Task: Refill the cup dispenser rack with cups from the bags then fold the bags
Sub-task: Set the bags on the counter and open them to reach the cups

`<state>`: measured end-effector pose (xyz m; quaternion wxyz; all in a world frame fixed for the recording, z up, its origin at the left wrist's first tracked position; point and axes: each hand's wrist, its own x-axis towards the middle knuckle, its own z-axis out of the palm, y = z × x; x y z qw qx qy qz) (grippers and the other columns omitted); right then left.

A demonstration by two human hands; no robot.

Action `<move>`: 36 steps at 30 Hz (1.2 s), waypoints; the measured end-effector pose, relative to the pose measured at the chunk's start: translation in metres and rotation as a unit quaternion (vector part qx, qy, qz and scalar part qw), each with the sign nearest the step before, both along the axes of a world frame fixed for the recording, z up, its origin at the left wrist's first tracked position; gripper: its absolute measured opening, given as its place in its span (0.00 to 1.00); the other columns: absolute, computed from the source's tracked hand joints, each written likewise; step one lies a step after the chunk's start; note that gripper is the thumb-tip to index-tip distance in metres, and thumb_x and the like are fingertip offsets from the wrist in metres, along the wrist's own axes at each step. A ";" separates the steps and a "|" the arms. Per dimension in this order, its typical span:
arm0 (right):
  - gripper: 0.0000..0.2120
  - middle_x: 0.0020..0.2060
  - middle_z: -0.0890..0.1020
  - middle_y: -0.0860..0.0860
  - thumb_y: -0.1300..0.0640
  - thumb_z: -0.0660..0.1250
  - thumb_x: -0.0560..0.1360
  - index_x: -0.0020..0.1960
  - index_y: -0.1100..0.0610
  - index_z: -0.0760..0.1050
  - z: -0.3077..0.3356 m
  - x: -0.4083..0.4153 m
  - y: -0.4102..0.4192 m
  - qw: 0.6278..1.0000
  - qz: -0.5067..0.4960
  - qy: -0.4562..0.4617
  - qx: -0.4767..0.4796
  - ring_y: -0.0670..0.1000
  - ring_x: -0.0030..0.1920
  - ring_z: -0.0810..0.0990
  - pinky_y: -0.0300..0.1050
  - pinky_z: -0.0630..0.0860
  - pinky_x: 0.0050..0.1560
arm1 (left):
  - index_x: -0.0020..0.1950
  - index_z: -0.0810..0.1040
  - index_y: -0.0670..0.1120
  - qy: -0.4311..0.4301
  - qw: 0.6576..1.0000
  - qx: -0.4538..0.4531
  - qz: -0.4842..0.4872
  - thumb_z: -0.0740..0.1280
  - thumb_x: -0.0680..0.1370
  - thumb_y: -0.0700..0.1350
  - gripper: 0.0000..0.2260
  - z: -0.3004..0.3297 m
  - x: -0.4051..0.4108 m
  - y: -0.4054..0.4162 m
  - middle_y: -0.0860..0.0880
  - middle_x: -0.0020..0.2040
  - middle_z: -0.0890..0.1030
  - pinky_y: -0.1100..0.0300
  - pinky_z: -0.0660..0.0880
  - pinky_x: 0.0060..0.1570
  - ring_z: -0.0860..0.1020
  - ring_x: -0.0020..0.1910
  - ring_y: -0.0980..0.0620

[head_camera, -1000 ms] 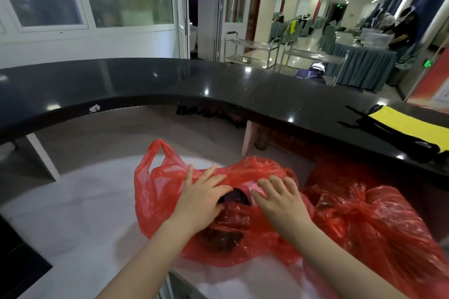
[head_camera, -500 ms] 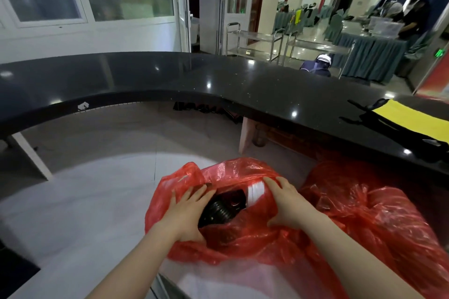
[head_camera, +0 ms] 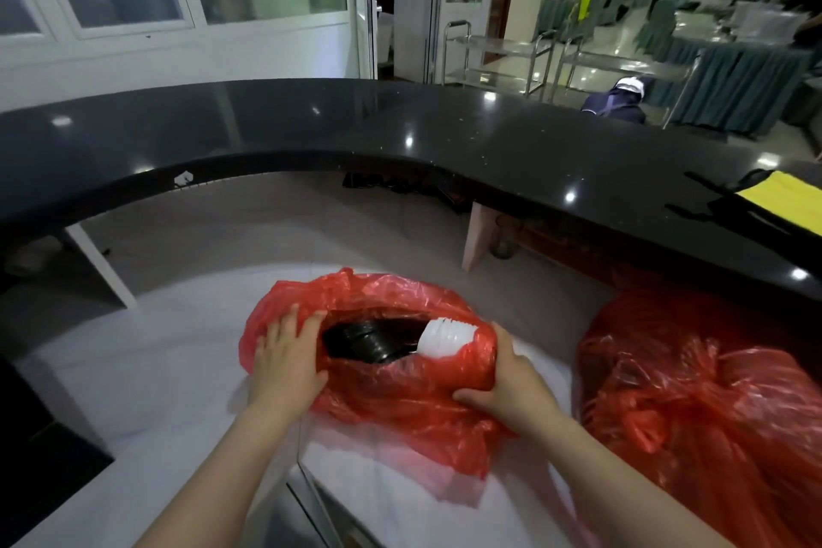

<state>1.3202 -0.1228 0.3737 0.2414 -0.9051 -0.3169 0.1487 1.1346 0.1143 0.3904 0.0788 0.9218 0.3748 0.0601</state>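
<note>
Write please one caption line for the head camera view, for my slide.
Both hands, left and right, spread open a red bag exposing stacked black and white cups.

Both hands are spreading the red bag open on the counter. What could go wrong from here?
The thin red bag could tear where the left hand and right hand pull its mouth apart. The white cups lie on their side at the opening and may slide out. The black stack beside them could snag.

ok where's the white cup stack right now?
Head view, centre: the white cup stack lies in the open mouth of the red bag, right of a black stack, just above the right hand gripping the bag.
</note>
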 end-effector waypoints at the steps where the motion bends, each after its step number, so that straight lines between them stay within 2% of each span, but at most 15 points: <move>1: 0.58 0.63 0.76 0.54 0.32 0.74 0.56 0.76 0.46 0.47 0.000 -0.001 0.001 1.000 -0.003 -0.011 0.000 0.57 0.63 0.74 0.49 0.73 0.60 | 0.76 0.53 0.55 -0.014 1.000 -0.012 -0.005 0.71 0.70 0.45 0.39 0.002 0.000 -0.002 0.46 0.79 0.46 0.47 0.51 0.74 0.49 0.76 0.41; 4: 0.57 0.70 0.67 0.53 0.29 0.72 0.57 0.76 0.53 0.53 0.006 -0.002 0.006 0.994 0.008 -0.097 -0.043 0.55 0.69 0.65 0.49 0.64 0.68 | 0.77 0.52 0.54 -0.029 0.997 -0.017 -0.075 0.68 0.69 0.41 0.41 0.006 0.001 -0.014 0.48 0.79 0.43 0.51 0.43 0.75 0.42 0.77 0.47; 7: 0.61 0.75 0.57 0.52 0.26 0.68 0.58 0.78 0.55 0.46 0.013 -0.008 0.007 0.990 -0.002 -0.129 -0.050 0.55 0.73 0.55 0.52 0.57 0.72 | 0.78 0.47 0.55 -0.049 0.990 -0.025 -0.132 0.67 0.69 0.42 0.42 0.011 0.002 -0.026 0.50 0.79 0.41 0.54 0.36 0.73 0.36 0.76 0.53; 9: 0.58 0.76 0.56 0.49 0.26 0.67 0.60 0.78 0.53 0.47 0.020 -0.014 0.004 0.988 -0.003 -0.152 -0.030 0.53 0.73 0.55 0.53 0.57 0.71 | 0.78 0.44 0.55 -0.053 0.983 -0.027 -0.174 0.66 0.71 0.44 0.42 0.015 0.003 -0.034 0.52 0.78 0.39 0.57 0.34 0.71 0.33 0.73 0.57; 13: 0.38 0.73 0.66 0.46 0.36 0.65 0.71 0.75 0.50 0.61 0.041 -0.029 -0.004 0.973 -0.002 -0.231 -0.002 0.54 0.68 0.64 0.53 0.65 0.63 | 0.78 0.43 0.55 -0.065 0.967 -0.021 -0.244 0.64 0.74 0.47 0.39 0.025 0.011 -0.052 0.55 0.77 0.40 0.57 0.32 0.71 0.34 0.74 0.57; 16: 0.27 0.65 0.75 0.49 0.49 0.71 0.71 0.68 0.53 0.73 0.055 -0.038 -0.019 0.963 -0.009 -0.258 0.075 0.56 0.62 0.72 0.53 0.69 0.60 | 0.78 0.43 0.55 -0.091 0.954 -0.021 -0.284 0.63 0.76 0.48 0.37 0.032 0.023 -0.066 0.59 0.75 0.39 0.61 0.30 0.69 0.34 0.73 0.61; 18: 0.21 0.60 0.79 0.51 0.56 0.73 0.70 0.63 0.56 0.77 0.062 -0.041 -0.035 0.953 -0.004 -0.274 0.132 0.56 0.59 0.76 0.50 0.72 0.62 | 0.78 0.46 0.55 -0.109 0.944 -0.022 -0.311 0.63 0.76 0.49 0.35 0.036 0.034 -0.078 0.60 0.74 0.41 0.62 0.31 0.70 0.35 0.73 0.62; 21: 0.16 0.53 0.82 0.51 0.65 0.73 0.69 0.56 0.58 0.80 0.070 -0.041 -0.067 0.935 -0.020 -0.306 0.177 0.54 0.55 0.78 0.36 0.66 0.62 | 0.78 0.48 0.55 -0.119 0.925 -0.019 -0.360 0.64 0.76 0.51 0.35 0.041 0.053 -0.101 0.60 0.74 0.42 0.62 0.32 0.70 0.37 0.74 0.61; 23: 0.14 0.50 0.82 0.51 0.68 0.72 0.68 0.53 0.58 0.82 0.074 -0.036 -0.093 0.926 -0.044 -0.322 0.191 0.53 0.53 0.78 0.36 0.67 0.60 | 0.77 0.48 0.57 -0.127 0.912 -0.020 -0.389 0.64 0.77 0.52 0.34 0.043 0.066 -0.119 0.61 0.74 0.43 0.63 0.32 0.69 0.38 0.74 0.61; 25: 0.12 0.48 0.82 0.50 0.67 0.72 0.68 0.50 0.57 0.82 0.076 -0.029 -0.122 0.917 -0.081 -0.340 0.191 0.53 0.50 0.78 0.38 0.69 0.57 | 0.77 0.50 0.57 -0.138 0.901 -0.036 -0.410 0.64 0.77 0.52 0.33 0.045 0.078 -0.138 0.61 0.74 0.45 0.66 0.31 0.68 0.41 0.75 0.60; 28: 0.10 0.46 0.82 0.50 0.65 0.72 0.68 0.48 0.56 0.81 0.076 -0.015 -0.163 0.906 -0.152 -0.361 0.162 0.54 0.49 0.78 0.39 0.67 0.57 | 0.76 0.54 0.56 -0.148 0.887 -0.066 -0.433 0.65 0.77 0.50 0.30 0.047 0.095 -0.164 0.58 0.77 0.52 0.64 0.36 0.71 0.46 0.76 0.59; 31: 0.10 0.48 0.83 0.51 0.59 0.69 0.69 0.50 0.55 0.82 0.069 -0.002 -0.198 0.902 -0.213 -0.358 0.114 0.56 0.51 0.79 0.46 0.69 0.57 | 0.75 0.61 0.54 -0.170 0.876 -0.073 -0.446 0.64 0.78 0.44 0.26 0.049 0.110 -0.187 0.56 0.76 0.58 0.63 0.41 0.73 0.52 0.76 0.58; 34: 0.20 0.56 0.82 0.51 0.49 0.75 0.68 0.58 0.53 0.80 0.061 0.004 -0.219 0.923 -0.231 -0.307 0.019 0.57 0.59 0.77 0.55 0.72 0.60 | 0.70 0.70 0.52 -0.199 0.866 -0.104 -0.448 0.64 0.78 0.39 0.22 0.053 0.127 -0.211 0.55 0.72 0.66 0.65 0.52 0.72 0.63 0.71 0.58; 36: 0.27 0.59 0.81 0.49 0.42 0.76 0.65 0.61 0.52 0.79 0.058 0.004 -0.224 0.928 -0.223 -0.299 -0.016 0.56 0.61 0.76 0.57 0.71 0.61 | 0.68 0.73 0.51 -0.203 0.857 -0.135 -0.454 0.64 0.78 0.38 0.20 0.054 0.140 -0.227 0.56 0.69 0.69 0.74 0.55 0.67 0.67 0.69 0.58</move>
